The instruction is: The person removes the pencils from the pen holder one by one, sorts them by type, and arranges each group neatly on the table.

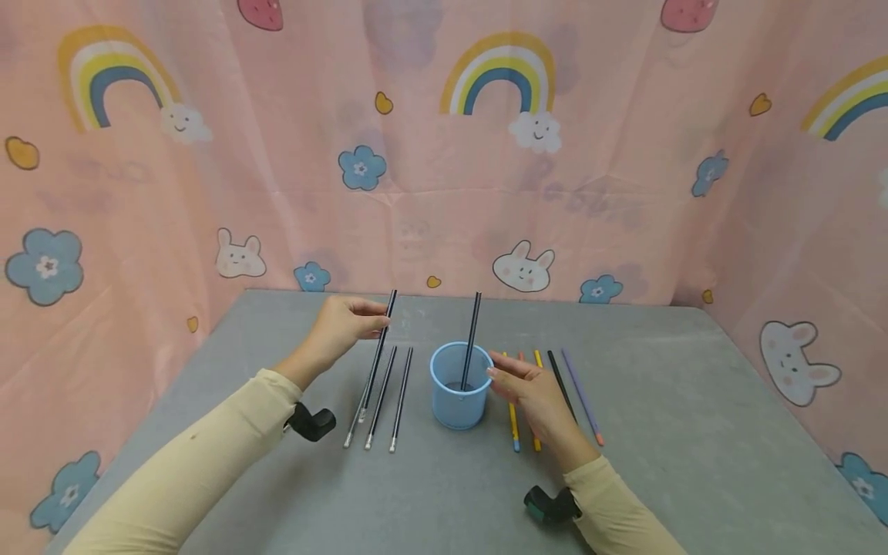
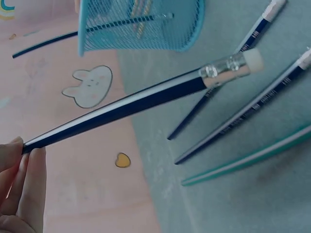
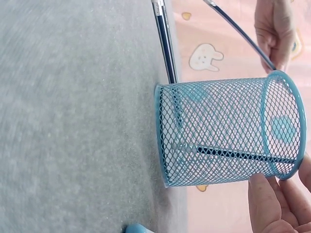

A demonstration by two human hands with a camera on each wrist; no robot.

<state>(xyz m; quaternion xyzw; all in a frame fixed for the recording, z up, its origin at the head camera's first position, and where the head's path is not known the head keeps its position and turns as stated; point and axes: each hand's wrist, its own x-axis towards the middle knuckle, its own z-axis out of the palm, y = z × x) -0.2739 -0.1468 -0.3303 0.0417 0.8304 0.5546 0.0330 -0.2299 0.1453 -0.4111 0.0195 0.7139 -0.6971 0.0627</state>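
Observation:
My left hand [image 1: 344, 324] pinches a dark blue pencil [image 2: 121, 105] near its tip, so it hangs slanted above the table with its white eraser end down. Under it lie two more dark pencils [image 1: 400, 405] and a green one [image 2: 252, 159]. To the right stands a light blue mesh pen cup [image 1: 459, 408], upright, with one dark pencil [image 1: 472, 331] leaning inside. My right hand [image 1: 530, 393] grips the cup's rim at its right side, thumb against the mesh in the right wrist view. The held pencil is outside the cup, to its left.
Right of the cup, partly behind my right hand, lie several pencils: yellow ones [image 1: 514, 428], a black one [image 1: 559, 378] and a purple one [image 1: 581, 393]. The grey table [image 1: 666, 432] backs onto a pink patterned curtain [image 1: 430, 223].

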